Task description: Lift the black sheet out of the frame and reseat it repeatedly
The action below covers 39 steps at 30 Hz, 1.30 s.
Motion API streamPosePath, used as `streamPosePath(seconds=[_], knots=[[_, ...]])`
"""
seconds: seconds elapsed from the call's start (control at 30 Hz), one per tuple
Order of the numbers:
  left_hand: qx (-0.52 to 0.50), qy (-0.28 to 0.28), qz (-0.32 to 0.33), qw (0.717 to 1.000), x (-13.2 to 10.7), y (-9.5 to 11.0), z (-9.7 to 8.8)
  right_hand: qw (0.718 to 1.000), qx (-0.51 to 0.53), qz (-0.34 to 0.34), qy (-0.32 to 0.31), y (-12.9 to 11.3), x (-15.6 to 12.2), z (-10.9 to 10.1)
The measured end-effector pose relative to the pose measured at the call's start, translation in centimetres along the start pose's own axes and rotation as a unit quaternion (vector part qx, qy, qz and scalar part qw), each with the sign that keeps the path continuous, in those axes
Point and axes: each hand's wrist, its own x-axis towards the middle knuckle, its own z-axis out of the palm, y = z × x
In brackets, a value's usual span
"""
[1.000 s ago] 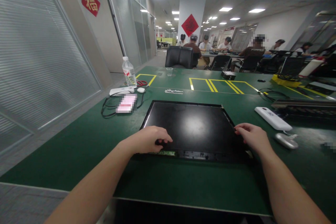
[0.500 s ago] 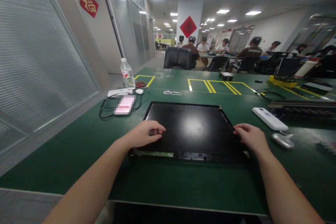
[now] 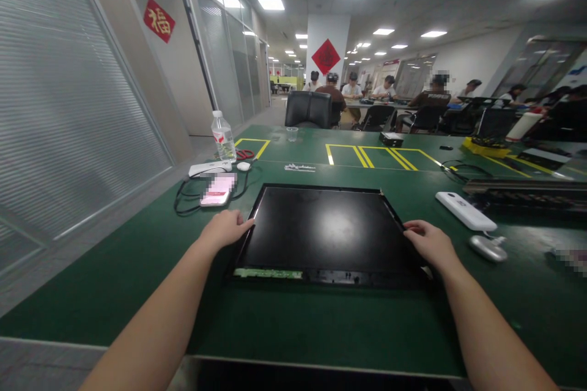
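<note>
screen panel: one, black-framed, lying flat on our desk.
green strip: along the panel's near edge, toward the left.
left hand: thumb at the left rim; how closed the grip is, we cannot tell.
right hand: grip pinched on the right rim.
phone: beyond our left hand.
bottle: farther back, upright.

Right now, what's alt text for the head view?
A person's left hand and right hand touch opposite side edges of a black screen panel lying on a green table; a green circuit strip shows along its near edge. Beyond the left hand: a bottle and phone.
</note>
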Motion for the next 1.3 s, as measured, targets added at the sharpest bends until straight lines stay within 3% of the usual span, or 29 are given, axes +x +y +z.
streamPosePath(seconds=[0.23, 0.43, 0.83, 1.07, 1.3], knots=[[0.036, 0.014, 0.011, 0.999, 0.2, 0.6, 1.0, 1.000, -0.006, -0.022, 0.003, -0.3, -0.3, 0.5], [0.035, -0.006, 0.040, 0.999, 0.4, 1.1, 0.6, 1.000, -0.006, -0.024, 0.000, -0.5, -0.5, 0.5], [-0.191, 0.052, 0.006, 0.980, 0.6, 0.9, 0.6, 1.000, -0.024, -0.013, -0.014, -0.9, -0.8, 0.2], [-0.317, 0.088, -0.023, 0.944, 0.2, 1.6, 0.9, 0.999, -0.032, -0.021, -0.004, -0.6, -0.6, 0.4], [-0.449, 0.111, -0.098, 0.881, -0.5, 3.2, 0.2, 0.999, -0.034, -0.029, 0.002, -0.5, -0.6, 0.4]])
